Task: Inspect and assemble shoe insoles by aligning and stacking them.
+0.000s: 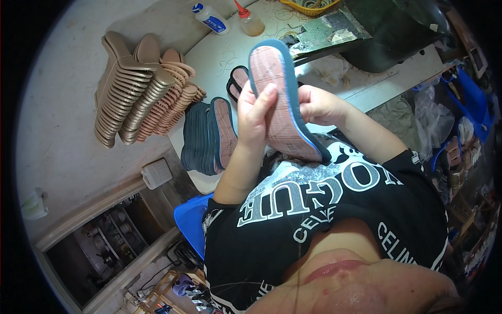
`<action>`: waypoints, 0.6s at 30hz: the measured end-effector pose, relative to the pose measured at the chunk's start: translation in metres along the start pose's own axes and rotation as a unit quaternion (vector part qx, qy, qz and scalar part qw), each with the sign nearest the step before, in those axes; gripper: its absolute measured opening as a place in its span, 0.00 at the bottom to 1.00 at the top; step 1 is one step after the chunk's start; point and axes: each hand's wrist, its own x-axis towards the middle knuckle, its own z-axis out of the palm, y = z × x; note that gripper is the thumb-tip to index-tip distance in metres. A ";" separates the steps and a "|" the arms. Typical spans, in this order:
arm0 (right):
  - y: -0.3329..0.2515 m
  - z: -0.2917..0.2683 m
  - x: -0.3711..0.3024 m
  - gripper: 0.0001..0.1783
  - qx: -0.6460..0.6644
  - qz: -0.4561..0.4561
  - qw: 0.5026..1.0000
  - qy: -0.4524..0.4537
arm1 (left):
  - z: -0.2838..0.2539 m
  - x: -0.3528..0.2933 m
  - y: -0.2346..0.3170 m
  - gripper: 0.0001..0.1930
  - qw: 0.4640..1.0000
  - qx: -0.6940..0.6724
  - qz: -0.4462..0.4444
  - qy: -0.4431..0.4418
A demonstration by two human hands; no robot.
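Both hands hold up a shoe sole [282, 99] with a pinkish, streaked face and a dark teal edge. My left hand [254, 115] is closed on its left side, with the thumb pressed on the pink face. On the opposite edge, my right hand [320, 106] is closed with its fingers partly hidden behind the sole. The sole's lower end is close to my black shirt. Just left of my left forearm stands a row of similar dark teal soles [201, 138], the nearest one showing its pink face. A small black-edged piece [238, 81] lies partly hidden behind my left hand.
Stacked tan soles [133, 89] stand at the table's left. Along the back are a white glue bottle [212, 20], a red-tipped squeeze bottle [250, 22] and a yellow basket [311, 5]. A dark green machine [387, 31] occupies the back right of the pale table [418, 68].
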 end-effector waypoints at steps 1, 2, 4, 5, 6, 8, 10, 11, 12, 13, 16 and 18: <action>0.004 0.001 0.003 0.19 -0.044 -0.009 0.999 0.027 | 0.006 -0.002 -0.003 0.14 0.999 0.035 0.012 0.014; 0.002 -0.002 0.003 0.16 -0.057 0.002 0.998 0.028 | 0.005 -0.001 -0.005 0.14 0.998 0.048 0.029 0.015; -0.025 0.006 0.001 0.15 -0.096 0.052 0.993 0.053 | 0.001 0.000 -0.010 0.14 0.993 0.084 0.073 0.037; -0.037 0.010 0.000 0.14 -0.138 0.100 0.982 0.077 | 0.000 0.000 -0.011 0.14 0.987 0.110 0.100 0.058; -0.041 0.012 0.000 0.12 -0.185 0.108 0.970 0.114 | -0.001 0.002 -0.008 0.14 0.974 0.181 0.118 0.065; -0.040 0.005 -0.001 0.12 -0.241 0.116 0.955 0.125 | 0.001 0.003 -0.013 0.14 0.963 0.226 0.121 0.078; -0.043 0.009 0.000 0.13 -0.330 0.113 0.928 0.134 | -0.003 0.002 -0.016 0.18 0.955 0.255 0.107 0.104; -0.046 0.015 0.000 0.13 -0.352 0.100 0.921 0.132 | 0.000 0.005 -0.015 0.18 0.955 0.255 0.107 0.104; -0.043 0.014 -0.001 0.13 -0.376 0.058 0.914 0.142 | 0.007 0.006 -0.013 0.19 0.936 0.296 0.156 0.108; -0.039 0.014 -0.002 0.12 -0.400 0.016 0.904 0.152 | 0.011 0.007 -0.011 0.20 0.913 0.336 0.205 0.110; -0.035 0.014 0.002 0.13 -0.319 0.008 0.932 0.170 | 0.004 0.017 -0.004 0.21 0.943 0.274 0.143 0.127; -0.035 0.015 -0.002 0.14 -0.264 0.047 0.951 0.155 | -0.003 0.033 0.002 0.20 0.953 0.225 0.129 0.157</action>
